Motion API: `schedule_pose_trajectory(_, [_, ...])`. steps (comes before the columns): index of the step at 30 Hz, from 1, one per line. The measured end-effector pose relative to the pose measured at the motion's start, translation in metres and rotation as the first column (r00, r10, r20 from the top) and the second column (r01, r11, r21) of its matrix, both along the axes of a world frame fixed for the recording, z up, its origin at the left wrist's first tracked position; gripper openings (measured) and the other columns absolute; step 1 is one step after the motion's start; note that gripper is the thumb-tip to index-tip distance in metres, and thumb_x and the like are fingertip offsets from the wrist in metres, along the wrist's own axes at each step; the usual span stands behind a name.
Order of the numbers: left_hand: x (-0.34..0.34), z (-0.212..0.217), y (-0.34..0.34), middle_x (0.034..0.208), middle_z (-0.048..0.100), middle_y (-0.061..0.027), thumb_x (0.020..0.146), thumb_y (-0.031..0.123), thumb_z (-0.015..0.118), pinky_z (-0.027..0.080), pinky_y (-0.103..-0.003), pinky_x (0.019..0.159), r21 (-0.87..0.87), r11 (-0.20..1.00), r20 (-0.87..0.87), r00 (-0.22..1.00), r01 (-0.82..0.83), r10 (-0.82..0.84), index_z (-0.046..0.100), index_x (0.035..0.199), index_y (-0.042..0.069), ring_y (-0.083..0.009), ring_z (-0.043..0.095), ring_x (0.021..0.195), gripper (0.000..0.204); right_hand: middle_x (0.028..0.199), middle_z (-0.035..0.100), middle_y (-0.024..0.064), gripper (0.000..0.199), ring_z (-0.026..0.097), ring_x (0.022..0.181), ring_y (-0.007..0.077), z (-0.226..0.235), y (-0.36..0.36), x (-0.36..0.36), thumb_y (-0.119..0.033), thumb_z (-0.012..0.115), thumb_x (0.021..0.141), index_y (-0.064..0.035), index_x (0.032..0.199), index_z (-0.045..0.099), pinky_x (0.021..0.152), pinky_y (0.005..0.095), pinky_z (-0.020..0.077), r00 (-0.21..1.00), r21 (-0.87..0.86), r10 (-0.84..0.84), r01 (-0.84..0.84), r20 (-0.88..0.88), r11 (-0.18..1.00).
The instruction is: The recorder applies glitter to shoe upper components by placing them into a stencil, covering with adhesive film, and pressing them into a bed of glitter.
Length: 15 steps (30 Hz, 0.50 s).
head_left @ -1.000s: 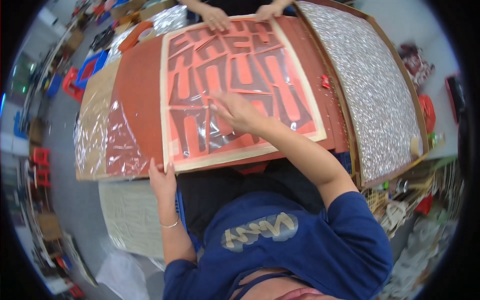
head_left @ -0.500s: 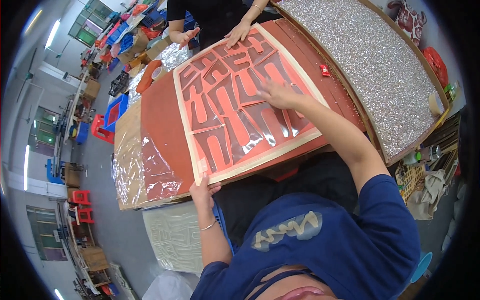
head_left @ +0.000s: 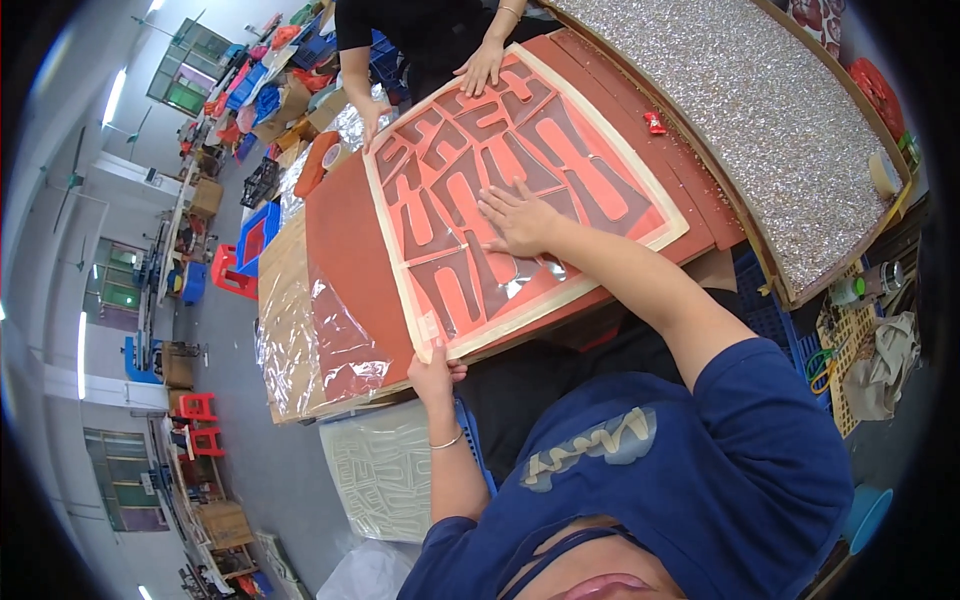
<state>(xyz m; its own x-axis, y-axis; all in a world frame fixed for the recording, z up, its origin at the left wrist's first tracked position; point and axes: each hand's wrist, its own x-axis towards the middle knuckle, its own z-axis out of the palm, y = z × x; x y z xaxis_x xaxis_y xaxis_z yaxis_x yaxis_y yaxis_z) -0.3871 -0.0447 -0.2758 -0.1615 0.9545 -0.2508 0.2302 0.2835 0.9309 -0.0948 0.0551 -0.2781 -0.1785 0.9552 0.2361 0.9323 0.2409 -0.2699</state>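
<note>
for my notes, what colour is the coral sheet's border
Pale cream border, clearest in the head view.

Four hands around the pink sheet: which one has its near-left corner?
The wearer's left hand: it alone grips that corner of the sheet. The right hand is spread over the middle; the co-worker's hands are at the far edge.

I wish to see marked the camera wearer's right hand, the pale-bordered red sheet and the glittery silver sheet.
Right hand (head_left: pixel 520 222): head view, back of the hand.
Pale-bordered red sheet (head_left: pixel 505 155): head view, red area above that hand.
Glittery silver sheet (head_left: pixel 730 125): head view, middle of its surface.
</note>
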Motion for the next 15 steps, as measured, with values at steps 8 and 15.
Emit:
schedule_pose_trajectory(8, [-0.005,0.003,0.008,0.068,0.061,-0.0151,0.092,0.02,0.057,0.05,-0.027,0.038,-0.087,0.995,0.086,0.996,0.045,-0.037,0.054,0.1,-0.006,-0.0216,0.062,0.048,0.028,0.152,0.016,0.0236,0.089,0.013,0.141,0.0408,0.037,-0.04,0.026,-0.055,0.06,0.081,-0.0069,0.146,0.024,0.113,0.0559,0.0082,0.835,0.096,0.109,-0.067,-0.539,0.993])
schedule_pose_trajectory(15, [0.019,0.065,0.006,0.052,0.049,-0.0037,0.092,0.025,0.056,0.045,-0.029,0.034,0.148,0.989,0.362,0.932,-0.027,-0.028,0.053,0.083,0.001,-0.018,0.054,0.04,0.025,0.112,0.053,0.0202,0.059,0.047,0.116,0.0335,0.03,-0.15,-0.055,-0.037,0.07,0.076,0.0037,0.114,0.052,0.1,0.047,0.0332,0.955,0.27,0.29,-0.264,-0.062,0.926])
